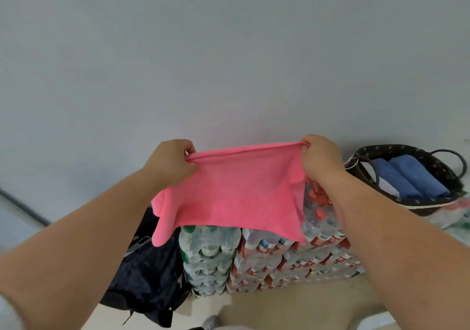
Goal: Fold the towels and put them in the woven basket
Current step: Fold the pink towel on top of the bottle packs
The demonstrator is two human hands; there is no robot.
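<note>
My fingers (188, 149) on the left hand (169, 160) are curled tight and pinch one top corner of the pink towel (234, 190). My right hand (321, 155) pinches the other top corner the same way.

A plain grey-white wall (229, 50) fills the view ahead. Below it, stacked packs of water bottles (211, 253) stand on a pale floor (292, 304), with a dark bag (147, 266) slumped against them on the left. The woven basket (432, 155) sits off to the right of my right hand and apart from it. Two folded blue towels (412, 177) lie in it side by side.

The pink towel's top edge runs taut between my fingers. The rest hangs in front of the bottles, its lower left corner drooping. Both bare forearms reach forward, hands level, their backs towards me.
</note>
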